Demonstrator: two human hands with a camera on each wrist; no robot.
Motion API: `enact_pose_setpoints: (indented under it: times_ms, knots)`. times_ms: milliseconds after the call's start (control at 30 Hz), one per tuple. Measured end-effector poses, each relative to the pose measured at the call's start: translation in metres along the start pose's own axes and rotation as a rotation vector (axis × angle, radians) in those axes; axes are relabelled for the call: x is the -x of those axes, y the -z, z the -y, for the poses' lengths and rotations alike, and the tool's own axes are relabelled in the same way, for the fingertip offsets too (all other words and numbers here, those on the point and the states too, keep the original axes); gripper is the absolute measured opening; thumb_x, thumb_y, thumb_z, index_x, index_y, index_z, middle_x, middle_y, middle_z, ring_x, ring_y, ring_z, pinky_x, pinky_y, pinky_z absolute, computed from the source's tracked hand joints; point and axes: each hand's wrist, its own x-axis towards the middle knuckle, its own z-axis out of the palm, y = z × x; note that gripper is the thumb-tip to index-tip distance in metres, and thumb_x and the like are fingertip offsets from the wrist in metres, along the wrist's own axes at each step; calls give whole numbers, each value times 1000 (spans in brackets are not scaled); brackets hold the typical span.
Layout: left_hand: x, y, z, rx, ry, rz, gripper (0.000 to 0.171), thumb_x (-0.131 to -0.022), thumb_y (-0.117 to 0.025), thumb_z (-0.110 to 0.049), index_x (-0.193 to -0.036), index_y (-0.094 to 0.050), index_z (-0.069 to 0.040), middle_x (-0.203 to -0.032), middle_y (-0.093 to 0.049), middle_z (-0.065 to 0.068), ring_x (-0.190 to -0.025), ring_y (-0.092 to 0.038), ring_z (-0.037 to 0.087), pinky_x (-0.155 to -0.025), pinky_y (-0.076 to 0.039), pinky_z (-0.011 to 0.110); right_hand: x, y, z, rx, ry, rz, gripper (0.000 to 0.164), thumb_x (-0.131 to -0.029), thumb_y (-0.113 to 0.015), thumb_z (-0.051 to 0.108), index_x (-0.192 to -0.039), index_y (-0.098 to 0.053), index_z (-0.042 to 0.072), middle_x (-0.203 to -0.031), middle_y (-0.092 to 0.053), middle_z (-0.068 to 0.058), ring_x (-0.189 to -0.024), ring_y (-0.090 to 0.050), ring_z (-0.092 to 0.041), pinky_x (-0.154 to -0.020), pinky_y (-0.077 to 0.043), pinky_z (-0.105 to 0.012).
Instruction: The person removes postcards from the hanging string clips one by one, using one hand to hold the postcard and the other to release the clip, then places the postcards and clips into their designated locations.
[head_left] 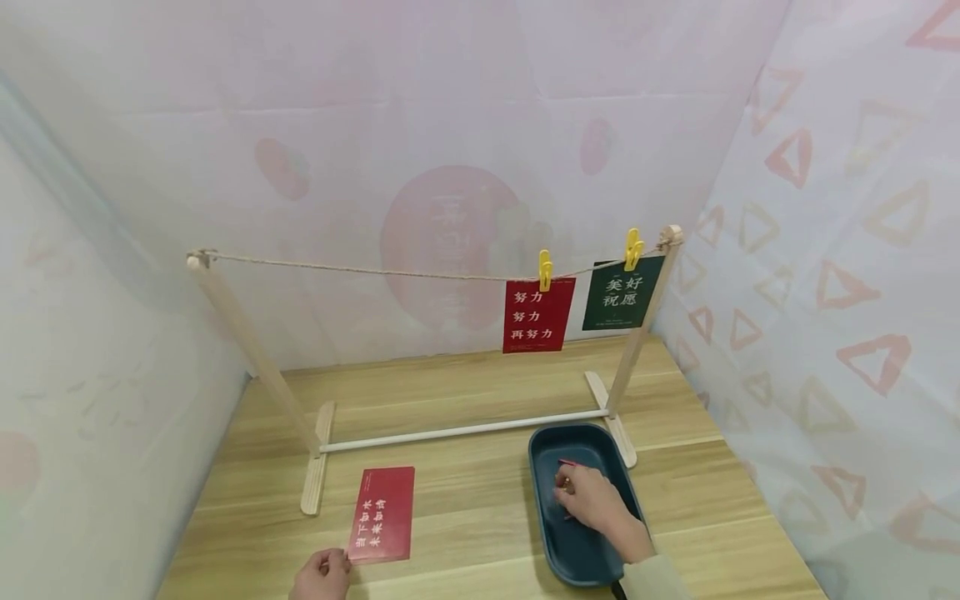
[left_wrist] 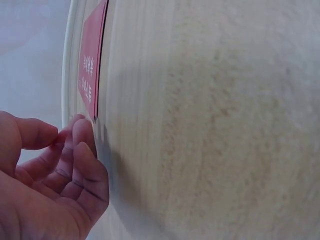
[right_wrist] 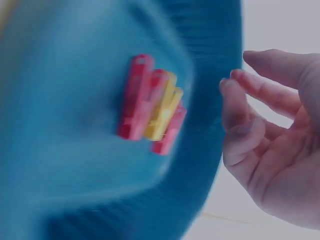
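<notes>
A red card with white characters lies flat on the table. At its near left corner is my left hand, its fingertips right at the card's edge. In the left wrist view the card shows beyond loosely bent fingers. My right hand reaches into a dark blue tray. Red clothespins and a yellow clothespin lie side by side there. Thumb and fingertips are apart in the right wrist view, with nothing between them, and the clothespins sit beyond the fingertips.
Behind the tray and card stands a wooden frame with a string across its top. Yellow clothespins hold a red card and a green card on the string's right part. A white rod joins the feet.
</notes>
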Motion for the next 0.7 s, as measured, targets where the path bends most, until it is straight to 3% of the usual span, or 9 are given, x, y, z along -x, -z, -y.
enact_pose_setpoints:
  times_ms: [167,367,567,700]
  knots:
    - [0,7,-7,31,-42,-39,39,-96,-42,-26,-106,-67,3,-78,-72,11,-61,-57,14,-57,-36,25,-3,16,15,-5,41,-80,6,-91,-68,19,-86,-65,18,-69,-56,10,-57,-48,-4,-52,-39,-24]
    - [4,15,-21,51,-109,-17,37,-99,-44,-25,-112,-64,4,-87,-74,16,-63,-62,12,-56,-42,26,-7,41,31,-37,94,-179,6,-91,-69,16,-88,-67,12,-71,-62,10,-59,-51,-2,-55,-44,-21]
    - [13,4,-39,61,-184,-28,33,-100,-49,-25,-108,-66,3,-83,-72,13,-64,-59,14,-56,-40,26,-15,63,39,-93,143,-301,4,-91,-69,13,-88,-69,10,-71,-65,6,-57,-50,-1,-56,-45,-19]
    - [23,-5,-56,73,-230,14,36,-102,-47,-29,-106,-68,0,-85,-72,12,-68,-60,16,-57,-43,27,-21,82,47,-131,214,-390,7,-91,-69,12,-89,-70,6,-71,-66,1,-57,-49,-2,-53,-45,-19]
